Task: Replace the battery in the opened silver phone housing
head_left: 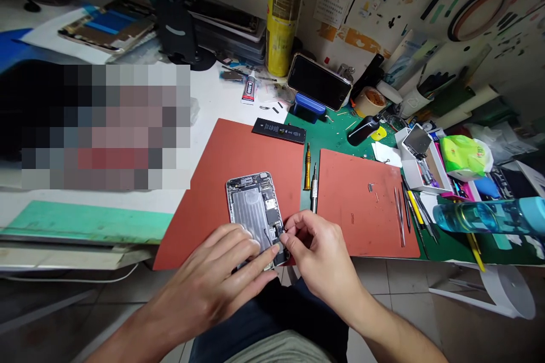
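Opened phone [249,212] lies on the red mat [204,181], just left of the nearer right hand [326,244], long axis pointing away, far end leaning left. Left hand [213,272], open, touches its near end; right fingertips bunch, grip unclear.

Head-worn view, looking forward and down, fairly close.

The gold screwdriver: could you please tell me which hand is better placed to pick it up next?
Probably the right hand: it is nearer the gold screwdriver, at the edge of the opened phone, while the left hand lies across its lower part.
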A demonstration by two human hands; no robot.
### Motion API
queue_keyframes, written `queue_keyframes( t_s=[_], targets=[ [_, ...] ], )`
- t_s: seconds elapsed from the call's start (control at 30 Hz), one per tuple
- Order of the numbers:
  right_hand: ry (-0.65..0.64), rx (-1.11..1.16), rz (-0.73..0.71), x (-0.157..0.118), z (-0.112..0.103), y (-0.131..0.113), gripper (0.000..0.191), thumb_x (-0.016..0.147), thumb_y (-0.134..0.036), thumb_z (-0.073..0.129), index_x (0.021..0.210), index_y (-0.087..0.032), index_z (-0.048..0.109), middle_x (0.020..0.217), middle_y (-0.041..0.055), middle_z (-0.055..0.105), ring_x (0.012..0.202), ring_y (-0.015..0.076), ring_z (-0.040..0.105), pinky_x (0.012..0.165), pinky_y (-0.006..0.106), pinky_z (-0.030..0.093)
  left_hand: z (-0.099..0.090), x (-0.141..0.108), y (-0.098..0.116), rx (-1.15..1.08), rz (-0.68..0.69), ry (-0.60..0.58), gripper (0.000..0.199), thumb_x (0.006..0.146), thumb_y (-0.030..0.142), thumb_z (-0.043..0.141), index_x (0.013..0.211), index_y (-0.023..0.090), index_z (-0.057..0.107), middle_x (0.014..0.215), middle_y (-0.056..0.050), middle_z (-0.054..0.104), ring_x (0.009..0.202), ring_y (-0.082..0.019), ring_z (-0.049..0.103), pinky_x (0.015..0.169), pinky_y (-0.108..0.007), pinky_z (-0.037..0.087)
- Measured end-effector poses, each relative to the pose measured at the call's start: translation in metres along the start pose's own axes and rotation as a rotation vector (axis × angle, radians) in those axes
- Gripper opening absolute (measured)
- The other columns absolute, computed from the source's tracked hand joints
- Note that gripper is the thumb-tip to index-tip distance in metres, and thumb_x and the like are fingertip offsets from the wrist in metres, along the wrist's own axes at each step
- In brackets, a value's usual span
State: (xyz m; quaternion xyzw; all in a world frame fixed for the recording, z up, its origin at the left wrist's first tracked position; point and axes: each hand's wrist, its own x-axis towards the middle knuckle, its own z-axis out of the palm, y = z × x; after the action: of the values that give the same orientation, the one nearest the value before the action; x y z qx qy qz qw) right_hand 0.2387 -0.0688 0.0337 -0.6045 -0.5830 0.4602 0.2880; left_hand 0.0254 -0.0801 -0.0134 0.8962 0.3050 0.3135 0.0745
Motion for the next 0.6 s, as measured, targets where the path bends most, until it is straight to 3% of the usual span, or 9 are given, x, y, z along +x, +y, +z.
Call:
queue_keyframes(
  t_s=[0.27,0.6],
  targets=[
    [-0.022,-0.016,0.016,0.0004,-0.0032,-0.0005,0.009,0.093,-0.021,0.066,0.085,-0.024,0.065,0.078,-0.0032,0.069,0.067,0.0135,0.06,0.063,0.024,0.045,0.0005,-0.003,0.0007,-0.011,-0.035,0.005,0.027,0.106,0.02,0.065,0.132,0.014,0.069,0.092,-0.003,0.066,0.091,-0.024,0.055,0.096,-0.046,0.044],
    [-0.065,0.013,0.055,0.0,-0.0067,-0.003,0.006,0.09,-0.023,0.067,0.086,-0.024,0.064,0.08,-0.0024,0.066,0.068,0.0143,0.058,0.064,0.026,0.046,-0.0071,0.0056,0.0027,0.04,0.004,-0.003,0.023,0.103,0.02,0.069,0.125,0.013,0.073,0.09,-0.003,0.068,0.09,-0.024,0.06,0.094,-0.044,0.047]
  ],
)
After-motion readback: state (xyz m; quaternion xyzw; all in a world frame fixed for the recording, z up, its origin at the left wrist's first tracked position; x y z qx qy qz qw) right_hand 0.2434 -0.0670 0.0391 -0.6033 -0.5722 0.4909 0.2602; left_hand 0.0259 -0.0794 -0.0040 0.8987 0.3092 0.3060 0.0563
